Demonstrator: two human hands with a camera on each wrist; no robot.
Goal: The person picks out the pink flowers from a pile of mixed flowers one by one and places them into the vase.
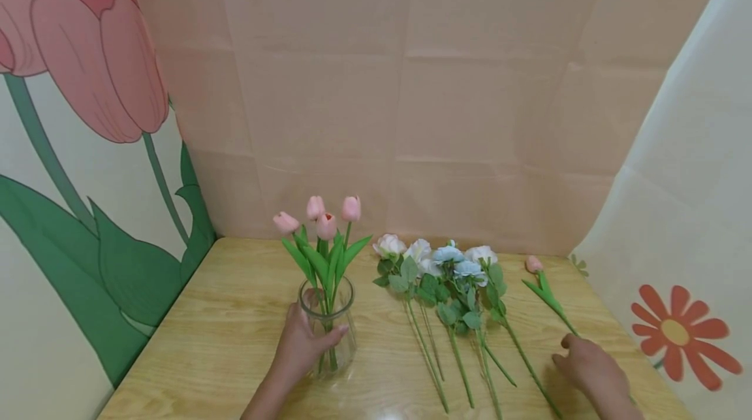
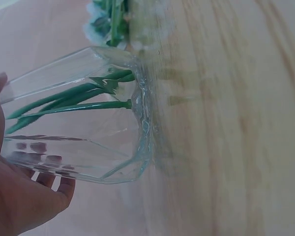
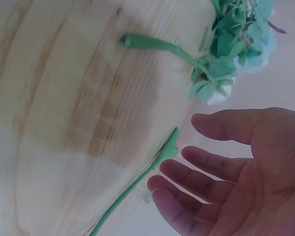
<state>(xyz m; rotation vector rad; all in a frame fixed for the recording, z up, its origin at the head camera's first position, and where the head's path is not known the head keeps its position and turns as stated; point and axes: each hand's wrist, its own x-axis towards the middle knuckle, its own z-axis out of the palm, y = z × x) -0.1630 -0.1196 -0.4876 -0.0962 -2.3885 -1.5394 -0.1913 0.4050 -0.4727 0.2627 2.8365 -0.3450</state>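
A clear glass vase (image 1: pixel 346 351) stands upright on the table, with several pink tulips (image 1: pixel 326 227) leaning in it. My left hand (image 1: pixel 298 341) grips the vase from its left side, thumb across the front; in the left wrist view the fingers wrap round the glass (image 2: pixel 103 162), and green stems (image 2: pixel 73 101) show inside. At the far right lies a single pink tulip (image 1: pixel 546 292). My right hand (image 1: pixel 593 368) hovers over its stem. In the right wrist view the fingers are parted and loosely bent beside the stem (image 3: pixel 130 189), holding nothing.
Between my hands lie several white roses (image 1: pixel 390 247) and light blue flowers (image 1: pixel 449 255), their stems pointing towards me. A plain pinkish backdrop (image 1: pixel 399 113) rises behind the wooden table (image 1: pixel 229 315). Printed flower cloths hang at the left and right sides.
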